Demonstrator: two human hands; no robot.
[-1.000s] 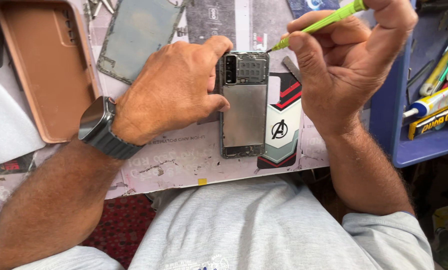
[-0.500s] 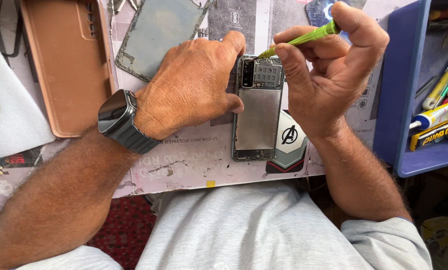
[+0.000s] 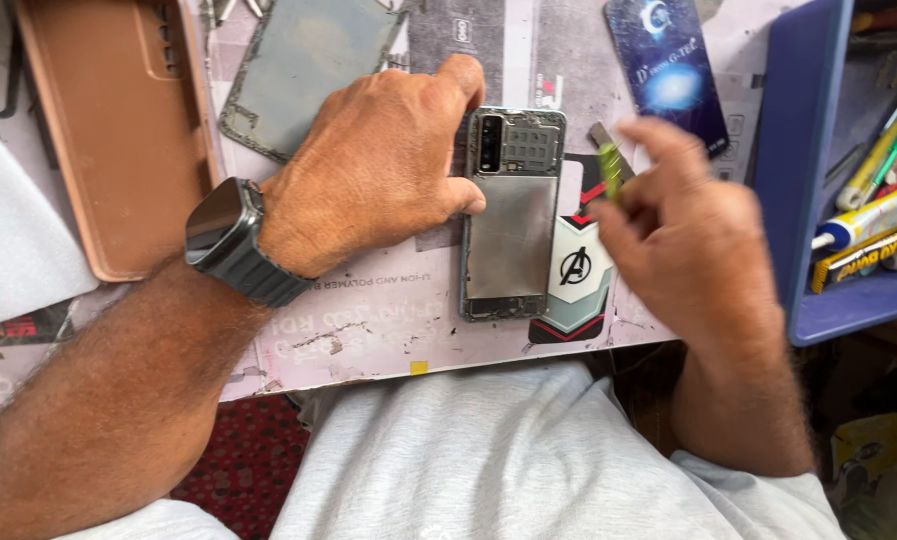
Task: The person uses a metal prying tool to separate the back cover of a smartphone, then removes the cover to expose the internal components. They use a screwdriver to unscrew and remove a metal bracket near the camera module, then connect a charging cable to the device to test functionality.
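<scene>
On the counter [image 3: 369, 330], one opened phone [image 3: 511, 215] is seen lying back-up, its metal plate and camera module exposed. It is pinned by the left hand [image 3: 379, 170], fingers curled over its upper left edge and thumb pressed on its left side; one dark watch [image 3: 231, 240] is worn on that wrist. Just right of the phone, the right hand [image 3: 684, 240] is closed around one green tool [image 3: 611, 170], blurred, its tip held apart from the phone. One grey back cover [image 3: 309, 65] and one brown case [image 3: 119, 130] are laid to the left. One blue tray [image 3: 809, 180] holding tubes and pens is placed at the right.
</scene>
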